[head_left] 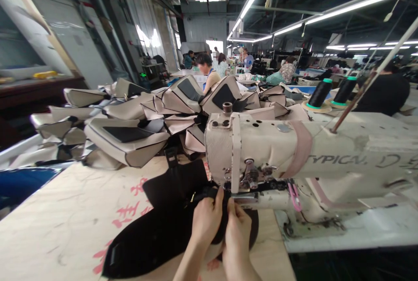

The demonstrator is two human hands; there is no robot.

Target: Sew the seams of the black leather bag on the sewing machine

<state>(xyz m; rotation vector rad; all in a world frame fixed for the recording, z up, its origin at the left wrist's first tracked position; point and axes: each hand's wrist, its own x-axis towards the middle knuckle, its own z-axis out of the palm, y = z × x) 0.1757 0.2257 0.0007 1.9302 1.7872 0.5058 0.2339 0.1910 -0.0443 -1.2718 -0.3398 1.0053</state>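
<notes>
Both my hands grip a black fabric piece (156,237) at the needle end of a cream sewing machine (261,146). My left hand (207,215) pinches it just left of the presser area, with thumb and fingers closed. Close beside it, my right hand (237,229) is closed on the same piece, near the machine's arm. The fabric spreads left over the wooden table, and a black flap with a buckle-like end (176,176) stands up from it. The needle and the edge between my fingers are mostly hidden.
A large heap of beige and black sewn pieces (127,137) covers the table's far side. Two black thread cones (320,94) stand behind the machine. A pink-handled tool (294,196) hangs by its arm. Red writing marks the wooden tabletop (72,215). Several people work farther back.
</notes>
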